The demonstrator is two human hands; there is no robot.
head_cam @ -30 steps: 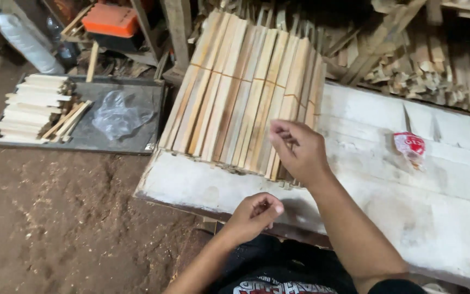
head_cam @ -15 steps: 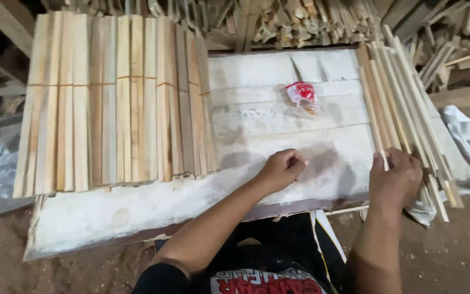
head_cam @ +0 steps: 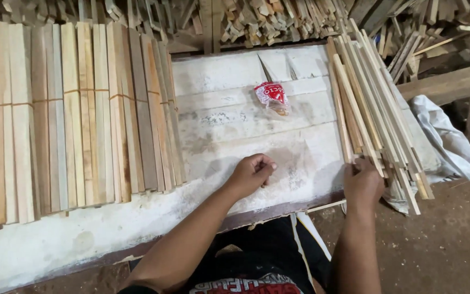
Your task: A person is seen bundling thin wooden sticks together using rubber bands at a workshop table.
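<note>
— What was the right hand point(head_cam: 363, 184) doing?

— It was clenched on the near ends of a loose pile of thin pale wooden slats point(head_cam: 371, 109), which fanned away from the hand along the right edge of the whitewashed plank worktop point(head_cam: 235, 136). Which slat the fingers actually gripped, I could not tell.

— And the left hand point(head_cam: 252, 174)?

— It rested on the worktop, just left of the right hand, curled into a loose fist with the thumb tip against the forefinger. Whether anything small was pinched there, I could not tell.

— What lay around them?

— Beyond the left hand, farther up the worktop, lay a small crumpled red-and-white plastic wrapper point(head_cam: 271, 96). Well to the left of that hand sat a broad row of flat pale wooden strips bound with thin bands point(head_cam: 72, 120), side by side. To the right of the right hand, past the slats, a crumpled white sack point(head_cam: 447, 141) hung off the worktop's edge. Behind everything, a heap of scrap wood offcuts point(head_cam: 267, 19) was stacked.
</note>
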